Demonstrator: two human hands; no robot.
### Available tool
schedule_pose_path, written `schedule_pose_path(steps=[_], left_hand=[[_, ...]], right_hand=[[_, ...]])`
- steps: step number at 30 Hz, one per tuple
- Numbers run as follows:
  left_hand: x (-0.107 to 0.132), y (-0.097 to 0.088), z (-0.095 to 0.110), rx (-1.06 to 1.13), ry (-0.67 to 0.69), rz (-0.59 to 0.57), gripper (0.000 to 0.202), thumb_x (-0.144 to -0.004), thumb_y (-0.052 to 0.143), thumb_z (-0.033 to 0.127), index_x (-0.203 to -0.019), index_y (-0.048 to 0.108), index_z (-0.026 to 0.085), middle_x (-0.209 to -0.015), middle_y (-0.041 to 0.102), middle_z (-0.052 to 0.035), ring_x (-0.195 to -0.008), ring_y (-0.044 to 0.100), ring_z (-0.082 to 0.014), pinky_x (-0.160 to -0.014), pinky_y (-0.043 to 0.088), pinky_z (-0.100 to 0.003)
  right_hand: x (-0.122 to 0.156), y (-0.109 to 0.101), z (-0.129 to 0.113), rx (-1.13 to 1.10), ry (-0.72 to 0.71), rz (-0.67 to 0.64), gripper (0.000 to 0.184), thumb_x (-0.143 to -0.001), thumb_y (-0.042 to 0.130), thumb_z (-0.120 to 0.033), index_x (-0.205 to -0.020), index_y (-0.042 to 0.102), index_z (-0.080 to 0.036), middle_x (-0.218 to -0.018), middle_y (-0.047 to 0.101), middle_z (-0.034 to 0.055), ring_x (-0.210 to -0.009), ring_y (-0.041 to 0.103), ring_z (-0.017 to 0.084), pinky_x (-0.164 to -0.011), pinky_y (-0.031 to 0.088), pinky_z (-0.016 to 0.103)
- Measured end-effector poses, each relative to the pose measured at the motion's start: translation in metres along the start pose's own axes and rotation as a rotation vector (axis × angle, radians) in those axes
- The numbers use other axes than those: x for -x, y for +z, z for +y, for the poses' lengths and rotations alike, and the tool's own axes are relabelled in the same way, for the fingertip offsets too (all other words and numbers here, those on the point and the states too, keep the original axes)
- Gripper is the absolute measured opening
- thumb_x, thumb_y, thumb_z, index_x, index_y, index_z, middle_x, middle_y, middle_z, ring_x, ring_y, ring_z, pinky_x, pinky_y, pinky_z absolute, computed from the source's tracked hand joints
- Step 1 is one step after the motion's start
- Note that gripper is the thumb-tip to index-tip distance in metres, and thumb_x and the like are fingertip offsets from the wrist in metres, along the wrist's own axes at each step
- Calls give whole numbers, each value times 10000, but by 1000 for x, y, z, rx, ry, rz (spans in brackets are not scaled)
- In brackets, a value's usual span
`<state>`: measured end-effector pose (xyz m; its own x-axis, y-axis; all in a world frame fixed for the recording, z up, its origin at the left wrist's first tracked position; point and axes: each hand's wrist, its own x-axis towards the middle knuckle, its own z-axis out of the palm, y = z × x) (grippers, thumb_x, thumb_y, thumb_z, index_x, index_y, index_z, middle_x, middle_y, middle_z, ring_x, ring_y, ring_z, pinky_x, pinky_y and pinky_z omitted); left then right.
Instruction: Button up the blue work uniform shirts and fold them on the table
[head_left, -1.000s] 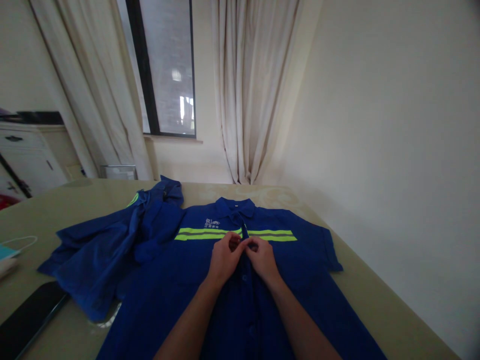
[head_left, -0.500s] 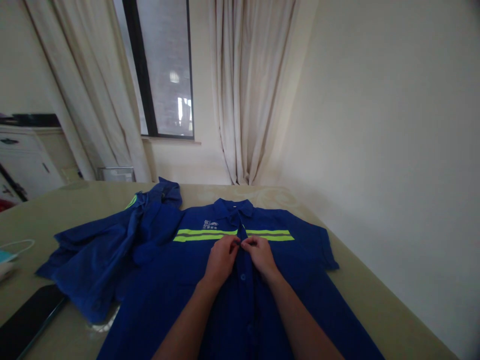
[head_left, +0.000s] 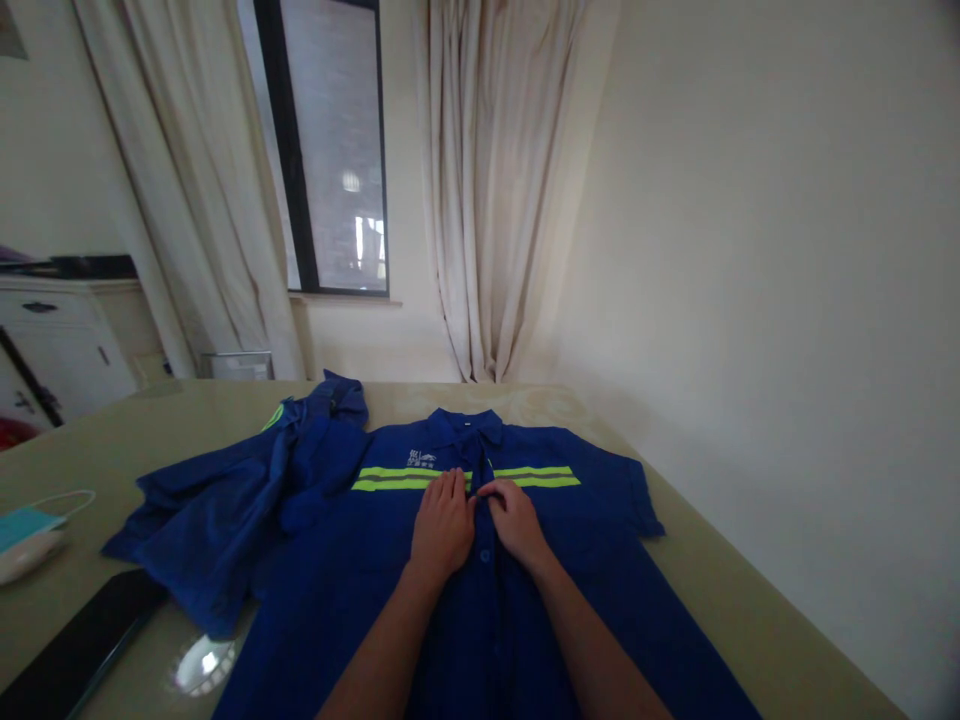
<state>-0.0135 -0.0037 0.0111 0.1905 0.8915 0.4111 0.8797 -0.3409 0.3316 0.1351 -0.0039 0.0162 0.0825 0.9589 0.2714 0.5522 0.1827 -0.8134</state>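
Observation:
A blue work shirt with a yellow-green reflective band lies flat, front up, on the beige table. Both of my hands rest on its chest just below the band, on either side of the button placket. My left hand lies with fingers stretched flat on the cloth. My right hand has its fingers curled and pinches the placket edge near a button.
A second blue shirt lies crumpled to the left, touching the first. A black phone, a face mask and a white object sit at the table's left edge. Wall on the right, curtains and window behind.
My left hand has let go of the placket and flattened onto the cloth. My right hand keeps its pinch. The view shifted slightly.

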Motion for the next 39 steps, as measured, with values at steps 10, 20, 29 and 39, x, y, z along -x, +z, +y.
schedule_pose_path(steps=[10,20,29,39], left_hand=[[72,-13,10,-67,76,-117,481,-978,436,277,-1438,563,218,-1562,484,-124,-1443,413,-328,-1169,349,-509],[0,-14,12,-178,-108,-105,381,-998,478,354,-1333,627,253,-1191,653,-127,-1123,556,-315,-927,421,-459],[-14,-4,1,25,-93,-127,172,-961,541,225,-1082,650,282,-1087,661,-27,-1051,608,-241,-841,404,-351],[-21,4,-6,280,-95,-6,98,-978,513,187,-981,605,220,-933,709,-18,-885,661,-180,-783,453,-277]], right_hand=[[-12,18,-20,326,57,99,93,-771,726,-276,-786,686,-194,-971,704,119,-816,692,247,-723,453,323],[-19,4,9,81,-26,37,227,-856,584,-319,-704,712,-209,-675,698,-1,-678,633,182,-634,419,254],[-20,11,11,-40,-18,98,220,-840,574,-341,-818,733,-190,-772,735,26,-680,641,190,-646,452,269],[-13,11,4,12,-167,151,175,-821,598,-239,-903,744,-187,-889,736,58,-822,673,208,-783,498,289]])
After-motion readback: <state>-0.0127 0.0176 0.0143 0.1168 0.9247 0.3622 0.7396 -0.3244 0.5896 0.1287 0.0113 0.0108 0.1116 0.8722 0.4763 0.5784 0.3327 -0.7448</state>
